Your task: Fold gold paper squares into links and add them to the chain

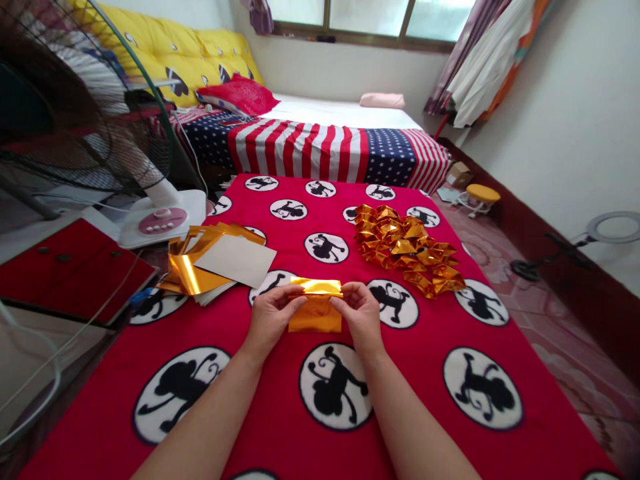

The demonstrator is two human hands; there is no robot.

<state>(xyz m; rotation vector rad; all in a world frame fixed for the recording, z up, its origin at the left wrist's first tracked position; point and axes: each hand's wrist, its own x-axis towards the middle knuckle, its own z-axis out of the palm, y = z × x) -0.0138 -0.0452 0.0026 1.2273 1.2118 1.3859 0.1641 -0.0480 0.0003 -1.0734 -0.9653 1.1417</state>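
Over red cloth [410,360], hands [270,313] [363,312] level, pinching gold sheet [315,319].

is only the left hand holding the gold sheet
No, the left hand and the right hand both hold the gold sheet, one at each side.

Gold foil sheet [315,318]: glossy, orange-gold, crosswise crease, far part glinting; held over red monkey-print blanket [413,357].

The sheet [315,319] and folded pieces [403,247] look like glossy foil paper, the cover [410,373] matt cloth, the fan base [194,205] smooth plastic.
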